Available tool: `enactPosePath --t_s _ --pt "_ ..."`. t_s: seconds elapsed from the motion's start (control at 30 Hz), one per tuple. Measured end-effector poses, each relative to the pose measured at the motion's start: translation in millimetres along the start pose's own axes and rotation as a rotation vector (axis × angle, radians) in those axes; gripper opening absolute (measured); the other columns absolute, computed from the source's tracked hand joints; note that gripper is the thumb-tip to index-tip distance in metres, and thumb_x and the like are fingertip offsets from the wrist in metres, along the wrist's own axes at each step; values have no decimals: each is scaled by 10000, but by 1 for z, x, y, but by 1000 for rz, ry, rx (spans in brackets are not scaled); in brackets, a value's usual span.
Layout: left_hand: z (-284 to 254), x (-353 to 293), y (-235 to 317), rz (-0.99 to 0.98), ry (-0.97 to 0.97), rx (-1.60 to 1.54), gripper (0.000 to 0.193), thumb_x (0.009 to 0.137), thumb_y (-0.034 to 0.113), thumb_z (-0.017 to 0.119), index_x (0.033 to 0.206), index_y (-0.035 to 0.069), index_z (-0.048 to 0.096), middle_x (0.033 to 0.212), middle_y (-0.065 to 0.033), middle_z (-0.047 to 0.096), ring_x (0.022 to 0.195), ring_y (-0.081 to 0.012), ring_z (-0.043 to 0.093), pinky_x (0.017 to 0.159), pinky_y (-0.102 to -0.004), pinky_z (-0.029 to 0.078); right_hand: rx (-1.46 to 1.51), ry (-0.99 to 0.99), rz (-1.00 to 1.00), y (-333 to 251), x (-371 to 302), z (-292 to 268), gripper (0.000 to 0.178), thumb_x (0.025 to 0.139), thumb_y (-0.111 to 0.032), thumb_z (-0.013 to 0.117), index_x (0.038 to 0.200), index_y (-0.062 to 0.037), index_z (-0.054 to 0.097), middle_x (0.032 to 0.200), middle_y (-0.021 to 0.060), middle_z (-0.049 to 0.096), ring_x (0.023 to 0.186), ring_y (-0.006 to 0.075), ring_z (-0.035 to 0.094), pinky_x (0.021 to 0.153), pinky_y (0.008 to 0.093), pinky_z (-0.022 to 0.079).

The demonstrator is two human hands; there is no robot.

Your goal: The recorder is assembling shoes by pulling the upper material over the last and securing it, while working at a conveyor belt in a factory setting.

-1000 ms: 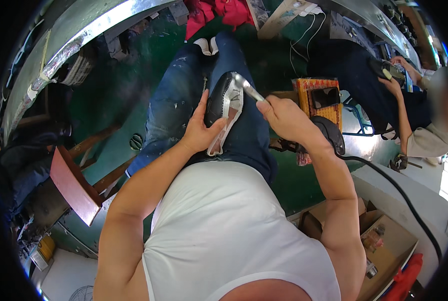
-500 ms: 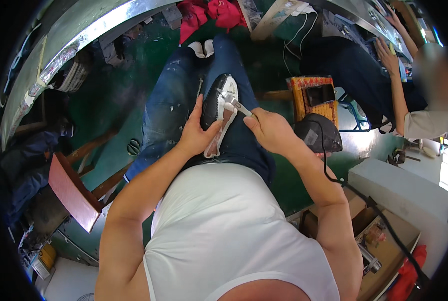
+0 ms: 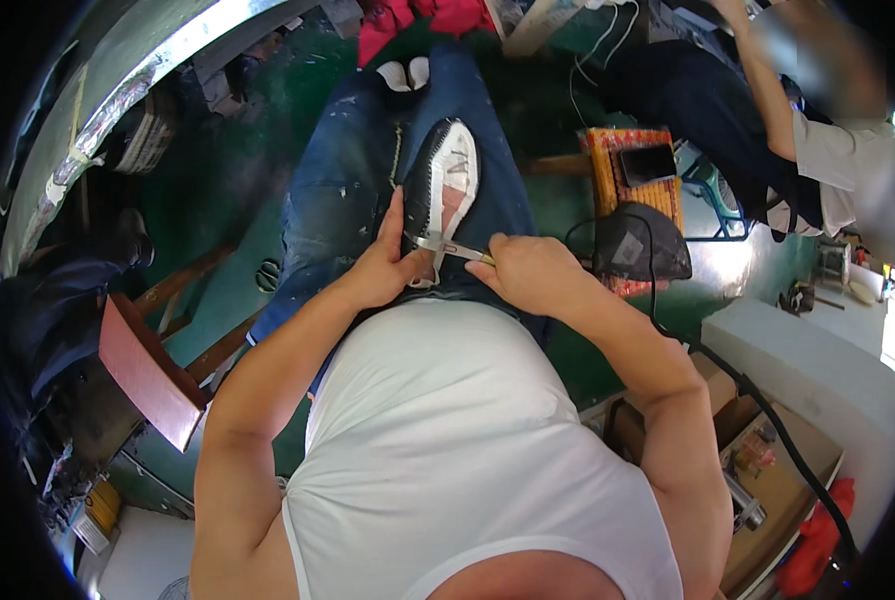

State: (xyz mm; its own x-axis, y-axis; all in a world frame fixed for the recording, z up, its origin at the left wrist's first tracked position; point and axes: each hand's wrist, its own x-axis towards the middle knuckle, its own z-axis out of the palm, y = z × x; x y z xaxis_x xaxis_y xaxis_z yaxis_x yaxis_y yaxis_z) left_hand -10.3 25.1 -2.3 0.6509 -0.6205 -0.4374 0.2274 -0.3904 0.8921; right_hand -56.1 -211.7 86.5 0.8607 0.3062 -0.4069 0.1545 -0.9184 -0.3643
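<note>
Shirt: one white sleeveless top (image 3: 467,440), smooth knit, filling the near part of the view.
Right hand (image 3: 529,272): being kept curled into a fist round the handle of one slim metal tool (image 3: 447,247), whose shiny tip is being pressed against the shoe's heel end.
Left hand (image 3: 385,268): being wrapped round the heel end of the shoe, thumb up along its dark side, fingers hidden underneath.
Shoe (image 3: 439,195): one upper, sole side up, being steadied on the lap; black rim, white insole board with a pinkish patch, long oval shape.
Jeans (image 3: 342,200): blue denim, paint-flecked, both legs being stretched forward.
Board (image 3: 147,372): one reddish-brown flat panel, being leaned at the left.
Black pad (image 3: 639,245): one dark soft-looking block, a black cable (image 3: 757,400) being trailed from beside it.
Stool (image 3: 632,170): one small orange-and-yellow woven seat, a dark flat slab lying on it.
Floor (image 3: 237,270): green, glossy.
Other person (image 3: 827,150): one, seated far right in a white top; hands can't be made out.
</note>
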Motion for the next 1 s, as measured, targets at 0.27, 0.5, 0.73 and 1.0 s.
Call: enactPosePath --t_s 0.27,0.5,0.73,1.0 --pt "-7 2 -2 32 -52 -184 1001 929 110 599 1536 84 -197 1490 -244 351 1271 -253 466 1052 -296 374 5 -126 55 -5 2 -22 472 976 -437 517 857 11 608 771 207 663 759 387 669 686 480 525" --pt "8 5 38 23 246 310 1039 831 354 721 1454 -189 90 1533 -360 173 1453 -457 184 1205 -408 170 482 16 132 18 19 -3 476 1010 -402 471 913 42 612 814 214 666 743 366 663 684 450 512" --pt "-42 16 79 -126 196 267 1075 763 354 802 1502 -48 134 1367 -281 489 1187 -365 586 995 -384 478 1238 148 331 44 12 33 475 1042 -394 425 943 37 597 750 75 620 626 132 603 600 297 502" --pt "-109 14 106 170 201 -1069 879 906 767 322 1368 40 496 1256 -162 622 1085 -323 642 926 -449 541 1225 136 357 53 27 44 480 1049 -393 403 963 37 597 769 90 627 629 164 616 613 298 521"
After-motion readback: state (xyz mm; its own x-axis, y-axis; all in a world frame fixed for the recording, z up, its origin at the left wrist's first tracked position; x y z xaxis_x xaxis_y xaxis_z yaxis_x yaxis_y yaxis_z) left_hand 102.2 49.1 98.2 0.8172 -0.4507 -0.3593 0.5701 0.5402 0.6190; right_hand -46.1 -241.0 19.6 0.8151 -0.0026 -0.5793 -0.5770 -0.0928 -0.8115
